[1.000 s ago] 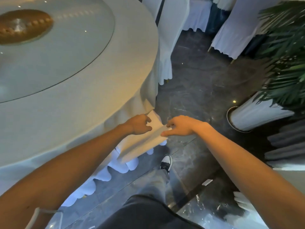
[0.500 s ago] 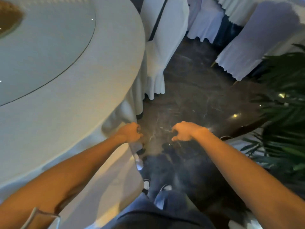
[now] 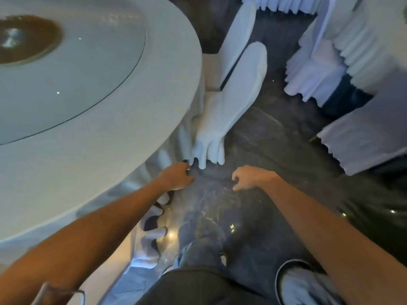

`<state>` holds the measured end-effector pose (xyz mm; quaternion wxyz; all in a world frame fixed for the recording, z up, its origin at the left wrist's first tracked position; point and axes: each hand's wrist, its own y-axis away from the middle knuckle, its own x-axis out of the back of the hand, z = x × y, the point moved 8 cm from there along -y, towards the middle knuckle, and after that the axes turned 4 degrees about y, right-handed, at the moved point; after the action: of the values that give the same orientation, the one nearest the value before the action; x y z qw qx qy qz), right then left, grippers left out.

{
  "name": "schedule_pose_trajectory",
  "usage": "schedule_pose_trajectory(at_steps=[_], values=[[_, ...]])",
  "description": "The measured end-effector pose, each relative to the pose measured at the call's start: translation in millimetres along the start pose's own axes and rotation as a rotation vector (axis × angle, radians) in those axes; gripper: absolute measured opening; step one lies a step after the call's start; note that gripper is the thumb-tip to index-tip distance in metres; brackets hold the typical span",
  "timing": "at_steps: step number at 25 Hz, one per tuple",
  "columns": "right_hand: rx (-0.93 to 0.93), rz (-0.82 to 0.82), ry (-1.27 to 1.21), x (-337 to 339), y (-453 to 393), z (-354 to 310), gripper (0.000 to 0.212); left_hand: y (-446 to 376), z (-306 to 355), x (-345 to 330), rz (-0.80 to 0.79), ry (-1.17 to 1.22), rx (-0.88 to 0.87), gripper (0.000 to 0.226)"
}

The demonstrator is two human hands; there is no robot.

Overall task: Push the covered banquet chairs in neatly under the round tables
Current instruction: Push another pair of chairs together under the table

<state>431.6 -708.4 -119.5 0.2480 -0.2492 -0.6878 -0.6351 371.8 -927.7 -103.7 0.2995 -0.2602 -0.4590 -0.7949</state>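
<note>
The white cloth gripped a second ago is released; the left hand (image 3: pixel 176 176) and right hand (image 3: pixel 248 178) are held empty, fingers loosely curled. The next white-covered banquet chair (image 3: pixel 233 95) is seen ahead, tucked against the round white-clothed table (image 3: pixel 154 95), apparently needing little correction.

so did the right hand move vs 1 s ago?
Yes. It has let go of the chair cover it pinched beside the round table edge; the right hand now hangs empty over the dark floor, apart from the table skirt.
</note>
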Motion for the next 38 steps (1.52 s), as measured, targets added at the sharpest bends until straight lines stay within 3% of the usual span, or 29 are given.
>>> schedule_pose_trajectory(at_steps=[6, 9, 13, 19, 23, 25, 30, 32, 38], values=[[0.071, 0.033, 0.064, 103, -70, 130, 0.049, -127, 96, 30, 0.030, 0.102, 0.078, 0.060], [0.075, 0.076, 0.064, 167, -123, 206, 0.046, -221, 158, 56, -0.018, 0.131, 0.076, 0.033], [0.051, 0.078, 0.106, 257, -170, 292, 0.044, -315, 233, 115, 0.019, 0.255, 0.111, 0.069], [0.109, 0.179, 0.130, 389, -245, 397, 0.039, -434, 311, 203, 0.172, 0.385, 0.126, 0.076], [0.192, 0.228, 0.223, 457, -306, 447, 0.043, -501, 336, 203, 0.125, 0.441, 0.272, 0.097], [0.272, 0.250, 0.294, 489, -334, 466, 0.040, -528, 344, 204, 0.174, 0.484, 0.338, 0.090], [0.465, 0.261, 0.427, 548, -378, 485, 0.041, -545, 363, 199, 0.352, 0.537, 0.527, 0.043], [0.520, 0.288, 0.451, 565, -393, 484, 0.043, -541, 371, 210, 0.423, 0.466, 0.619, 0.035], [0.737, 0.739, 0.686, 634, -452, 464, 0.055, -554, 380, 229, 0.477, 0.277, 0.803, 0.030]])
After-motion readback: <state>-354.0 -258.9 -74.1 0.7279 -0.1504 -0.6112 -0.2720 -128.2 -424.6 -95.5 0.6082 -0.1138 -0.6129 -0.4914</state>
